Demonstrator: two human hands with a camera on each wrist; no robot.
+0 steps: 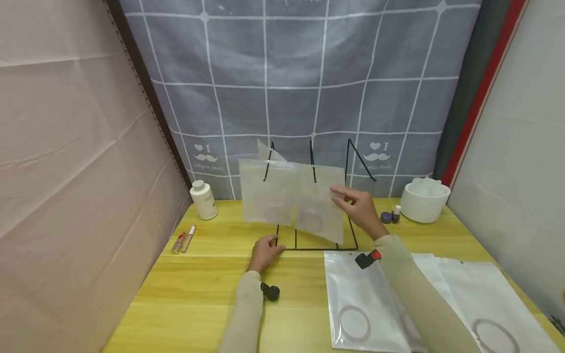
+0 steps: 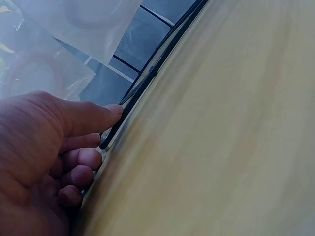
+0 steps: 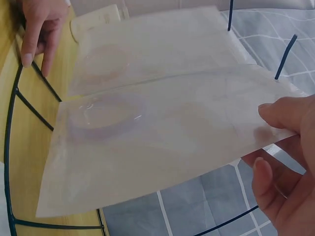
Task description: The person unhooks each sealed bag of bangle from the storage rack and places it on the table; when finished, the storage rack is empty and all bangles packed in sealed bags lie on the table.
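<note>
A black wire display rack (image 1: 309,249) stands on the wooden table, its hooks angled forward. My left hand (image 1: 263,252) pinches the lower front left corner of its base, thumb on the rod (image 2: 152,69). From the middle hook hangs a frosted plastic zip bag (image 1: 320,201) with a pale purple bangle (image 3: 106,132) inside. At its upper right edge my right hand (image 1: 361,211) pinches that bag, thumb on the front and fingers behind; its lower edge slants. A second frosted bag (image 1: 265,191) hangs on the left hook, also holding a ring. The right hook is bare.
Larger silvery bags (image 1: 346,287) with rings inside lie under my right sleeve. A white bottle (image 1: 204,201) and lip gloss tubes (image 1: 188,239) are on the left. Back right are a purple jar (image 1: 386,217), a small bottle (image 1: 396,214) and a white pot (image 1: 423,205).
</note>
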